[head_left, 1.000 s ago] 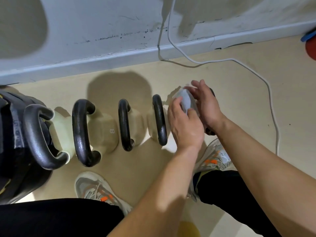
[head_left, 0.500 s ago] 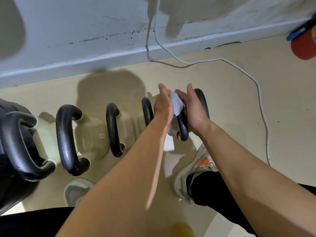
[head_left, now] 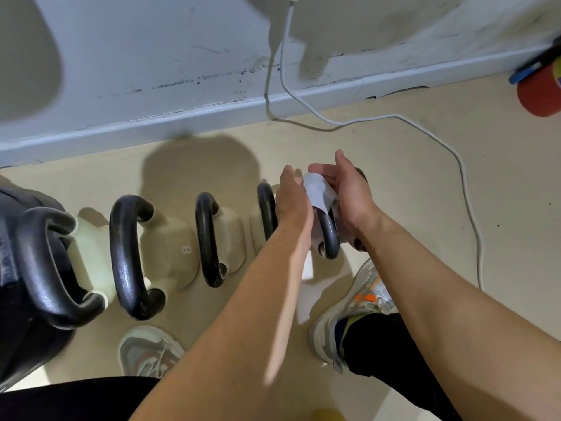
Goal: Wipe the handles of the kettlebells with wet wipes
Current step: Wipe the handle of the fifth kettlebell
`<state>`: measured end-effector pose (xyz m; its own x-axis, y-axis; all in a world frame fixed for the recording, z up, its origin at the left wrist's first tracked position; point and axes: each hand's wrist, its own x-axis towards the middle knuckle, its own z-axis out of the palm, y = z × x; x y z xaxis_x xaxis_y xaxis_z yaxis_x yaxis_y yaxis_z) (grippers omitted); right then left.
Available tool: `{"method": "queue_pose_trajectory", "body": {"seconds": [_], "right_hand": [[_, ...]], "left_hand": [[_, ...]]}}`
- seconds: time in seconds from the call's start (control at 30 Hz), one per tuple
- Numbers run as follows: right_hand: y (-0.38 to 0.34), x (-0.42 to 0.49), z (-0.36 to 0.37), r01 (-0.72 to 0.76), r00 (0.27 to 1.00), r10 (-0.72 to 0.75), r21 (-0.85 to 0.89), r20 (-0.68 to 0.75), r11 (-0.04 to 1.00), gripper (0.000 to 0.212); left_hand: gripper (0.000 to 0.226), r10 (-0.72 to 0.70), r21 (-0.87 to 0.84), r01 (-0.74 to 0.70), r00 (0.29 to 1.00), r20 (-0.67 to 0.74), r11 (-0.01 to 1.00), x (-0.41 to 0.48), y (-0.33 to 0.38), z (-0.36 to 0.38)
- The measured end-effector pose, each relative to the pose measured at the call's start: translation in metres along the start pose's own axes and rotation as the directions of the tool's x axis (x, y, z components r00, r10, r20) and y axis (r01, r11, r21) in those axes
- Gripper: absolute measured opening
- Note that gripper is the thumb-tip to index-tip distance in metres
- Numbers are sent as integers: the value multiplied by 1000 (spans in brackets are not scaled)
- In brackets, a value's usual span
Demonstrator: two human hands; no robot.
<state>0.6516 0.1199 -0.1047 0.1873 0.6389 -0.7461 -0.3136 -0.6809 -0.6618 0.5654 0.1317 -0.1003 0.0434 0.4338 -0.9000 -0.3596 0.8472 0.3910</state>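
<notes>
Bunching may leave black iron kettlebell handle [head_left: 330,237] patchy: right hand [head_left: 349,194] at three o'clock pinches white wet wipe [head_left: 317,191], left hand [head_left: 293,202] hold unclear.

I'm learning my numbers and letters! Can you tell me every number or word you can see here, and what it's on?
"8": on the side of the cream kettlebell, the one with the second handle from the left.
Pale marks, maybe letters, on the black object at the far left: too blurred to read.
Nothing else here can be read.
</notes>
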Motion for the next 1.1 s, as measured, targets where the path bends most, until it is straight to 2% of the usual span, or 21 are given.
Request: {"method": "queue_pose_trajectory", "body": {"seconds": [0.07, 0.17, 0.23, 0.3, 0.37, 0.47, 0.6, 0.67, 0.73, 0.83, 0.9, 1.0, 1.1], "right_hand": [[-10, 0, 5, 37, 999, -36, -90, 13, 995, 60], [-17, 9, 8, 95, 995, -99, -214, -9, 972, 59], [-16, 10, 6, 88, 995, -97, -211, -34, 973, 55], [-9, 8, 4, 54, 997, -62, -149, -53, 987, 54], [-2, 6, 2, 46, 997, -56, -158, -62, 986, 53], [2, -1, 3, 63, 996, -71, -153, -46, 986, 52], [3, -7, 4, 40, 999, -46, -165, -28, 986, 60], [8, -8, -1, 0, 999, -4, -94, -39, 996, 66], [7, -17, -1, -53, 996, 54, 11, -72, 999, 52], [7, -20, -7, -73, 991, 77, 45, -111, 996, 41], [4, -17, -8, -98, 989, 105, 73, -108, 993, 43], [-8, -13, -2, -190, 975, 195, 53, -103, 980, 47], [-16, -6, 3, -235, 969, 233, -12, -78, 972, 53]], "left_hand": [[50, -44, -9, 44, 999, 4, 999, 2, 0, -1], [52, -81, -61, 82, 997, 21, 995, 2, 4, 1], [56, -141, -139, 137, 990, -23, 981, 8, 7, 0], [67, -216, -237, 208, 976, -9, 949, 13, 7, -2], [67, -192, -227, 193, 981, 26, 955, 19, 5, -1], [63, -156, -92, 156, 988, 15, 983, 16, 5, -1], [50, -19, 123, 14, 999, 39, 992, 17, 8, -8], [42, -32, 119, 24, 997, 66, 993, 17, 12, -8], [45, -46, 116, 41, 998, 43, 992, 19, 16, -5], [67, 33, 200, -46, 997, 69, 979, 17, 15, 4], [77, 5, 278, -21, 998, 58, 960, 30, 12, 3], [55, -14, 290, 2, 999, 39, 957, 20, 22, 0], [55, -30, 284, 7, 997, 76, 959, 16, 19, -5]]}}
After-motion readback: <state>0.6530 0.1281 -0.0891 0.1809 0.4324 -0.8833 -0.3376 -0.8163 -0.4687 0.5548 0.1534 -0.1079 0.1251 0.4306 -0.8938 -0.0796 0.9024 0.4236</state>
